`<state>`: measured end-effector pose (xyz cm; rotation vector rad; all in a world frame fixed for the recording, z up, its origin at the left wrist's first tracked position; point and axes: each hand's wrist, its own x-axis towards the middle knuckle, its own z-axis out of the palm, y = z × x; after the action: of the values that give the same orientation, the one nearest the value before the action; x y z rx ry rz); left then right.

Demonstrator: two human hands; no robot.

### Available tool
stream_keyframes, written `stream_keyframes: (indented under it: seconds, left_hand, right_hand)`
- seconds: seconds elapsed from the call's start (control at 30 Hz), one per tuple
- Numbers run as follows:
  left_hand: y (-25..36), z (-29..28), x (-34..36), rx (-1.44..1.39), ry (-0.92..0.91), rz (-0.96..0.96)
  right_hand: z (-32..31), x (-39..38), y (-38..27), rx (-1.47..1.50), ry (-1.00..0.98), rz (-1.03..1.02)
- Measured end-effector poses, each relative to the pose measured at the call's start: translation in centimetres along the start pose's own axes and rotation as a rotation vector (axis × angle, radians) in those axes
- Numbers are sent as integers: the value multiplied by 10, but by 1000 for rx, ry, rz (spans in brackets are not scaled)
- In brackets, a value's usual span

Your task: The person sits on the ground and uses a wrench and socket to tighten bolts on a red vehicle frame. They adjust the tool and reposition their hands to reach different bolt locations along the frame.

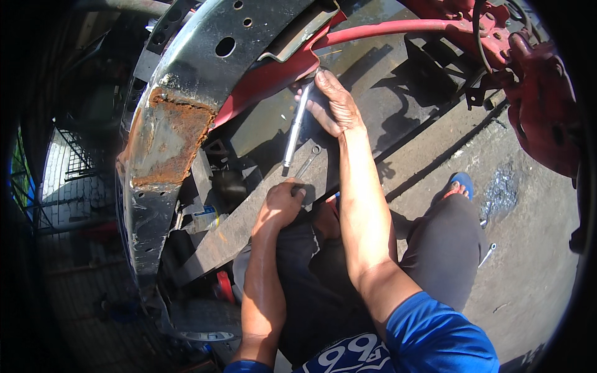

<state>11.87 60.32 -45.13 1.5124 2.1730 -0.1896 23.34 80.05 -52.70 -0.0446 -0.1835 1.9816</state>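
Observation:
My right hand (337, 107) is closed around the upper end of a long chrome wrench handle (293, 138), just below a red metal bracket (277, 79). The fingers hide the head of this tool, so I cannot tell whether it sits on a fastener. Its shaft slants down and left to a dark tip. Lower down, my left hand (283, 204) grips a combination wrench (307, 161) by one end. The ring end points up and right, apart from the chrome handle's tip.
A curved black frame (186, 68) with a rusty patch arches at the left. A red tube (392, 27) crosses the top toward red parts (541, 105) at right. Beneath my hands runs a grey beam (249, 214). Another wrench (487, 255) lies on the concrete floor (528, 273).

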Motion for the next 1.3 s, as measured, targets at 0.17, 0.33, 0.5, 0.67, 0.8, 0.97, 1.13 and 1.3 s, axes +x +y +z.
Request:
stream_keyframes:
  seconds: [0.17,0.33,0.5,0.67,0.8,0.97,1.13,1.3]
  left_hand:
    - [2,0,0,-63,-44,-77]
    - [0,1,0,-42,-37,-53]
    - [0,2,2,-70,-75,-58]
    - [2,2,3,-83,-68,-56]
    - [3,1,2,-127,-122,-142]
    - [6,2,2,-27,-73,-60]
    - [7,3,1,-59,-51,-52]
    - [6,3,1,-109,-50,-53]
  right_hand:
    - [2,-1,7,-125,-28,-133]
    - [-4,0,-8,121,1,80]
    - [5,-2,0,-41,35,-36]
    - [8,-4,0,-84,33,-43]
    - [2,-3,-14,110,77,105]
    - [4,0,-7,22,34,-9]
    - [6,2,2,-78,4,-183]
    - [0,-1,-8,-101,-20,88]
